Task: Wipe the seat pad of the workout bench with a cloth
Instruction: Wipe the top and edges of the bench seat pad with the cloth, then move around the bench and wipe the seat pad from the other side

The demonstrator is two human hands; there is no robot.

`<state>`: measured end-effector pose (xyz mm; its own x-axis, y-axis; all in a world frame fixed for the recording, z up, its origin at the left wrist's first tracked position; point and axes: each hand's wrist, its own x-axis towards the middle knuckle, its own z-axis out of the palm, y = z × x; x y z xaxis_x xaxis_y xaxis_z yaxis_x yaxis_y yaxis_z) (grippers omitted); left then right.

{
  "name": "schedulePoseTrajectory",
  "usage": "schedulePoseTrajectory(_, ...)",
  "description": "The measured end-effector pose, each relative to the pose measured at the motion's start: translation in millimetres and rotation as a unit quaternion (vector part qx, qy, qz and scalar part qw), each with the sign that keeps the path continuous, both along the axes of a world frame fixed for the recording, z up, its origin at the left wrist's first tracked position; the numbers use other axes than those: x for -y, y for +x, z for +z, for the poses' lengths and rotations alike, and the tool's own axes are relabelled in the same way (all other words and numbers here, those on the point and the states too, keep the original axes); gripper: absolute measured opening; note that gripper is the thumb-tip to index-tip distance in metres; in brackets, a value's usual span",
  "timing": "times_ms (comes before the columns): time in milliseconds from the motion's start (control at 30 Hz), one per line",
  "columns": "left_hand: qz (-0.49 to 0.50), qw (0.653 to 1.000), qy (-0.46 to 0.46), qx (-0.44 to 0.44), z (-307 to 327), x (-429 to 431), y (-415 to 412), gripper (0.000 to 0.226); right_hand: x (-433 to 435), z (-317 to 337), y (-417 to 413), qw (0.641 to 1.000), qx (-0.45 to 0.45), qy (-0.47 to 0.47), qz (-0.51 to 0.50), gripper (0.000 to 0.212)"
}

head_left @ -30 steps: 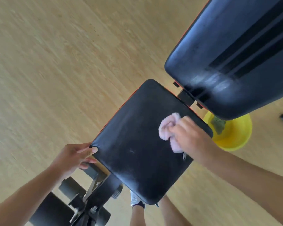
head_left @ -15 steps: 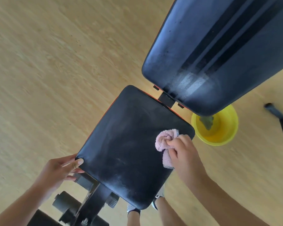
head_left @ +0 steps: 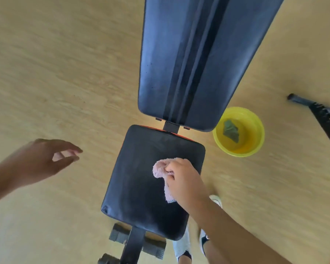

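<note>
The black seat pad (head_left: 139,183) of the workout bench lies below me, near the frame's middle. My right hand (head_left: 185,181) is shut on a bunched pink cloth (head_left: 161,168) and presses it onto the pad's right half. My left hand (head_left: 44,161) hovers over the floor to the left of the pad, fingers apart, holding nothing and touching nothing. The long dark back pad (head_left: 194,58) rises beyond the seat.
A yellow bucket (head_left: 255,134) with a green rag (head_left: 231,131) in it stands on the wooden floor right of the bench. A black toothed bar (head_left: 324,119) lies at the far right. Foam leg rollers (head_left: 120,235) and my feet (head_left: 183,242) sit below the seat.
My left hand has let go of the seat pad's left edge and lifted away to the left. The right hand keeps the cloth on the pad, shifted slightly toward its middle. The camera view has swung.
</note>
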<state>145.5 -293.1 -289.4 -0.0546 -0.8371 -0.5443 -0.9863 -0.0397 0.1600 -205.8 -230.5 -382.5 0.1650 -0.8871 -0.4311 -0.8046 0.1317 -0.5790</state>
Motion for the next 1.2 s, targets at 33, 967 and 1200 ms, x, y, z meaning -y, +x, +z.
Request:
schedulePoseTrajectory(33, -0.052, 0.998, 0.005, 0.025, 17.3, 15.1, -14.5, 0.011, 4.0, 8.7, -4.4, 1.000, 0.008, 0.013, -0.021, 0.036)
schedulePoseTrajectory(967, -0.594, 0.800, 0.069, -0.048, -22.6, -76.0, -725.4, 0.021, -215.7, 42.5, -465.2, 0.853, -0.003, -0.036, -0.521, 0.014)
schedulePoseTrajectory(1200, -0.502, 0.860, 0.048, -0.077, -86.9, -116.3, -831.1, 0.035, -367.4, -43.2, -561.0, 0.662, -0.190, -0.006, -0.725, 0.032)
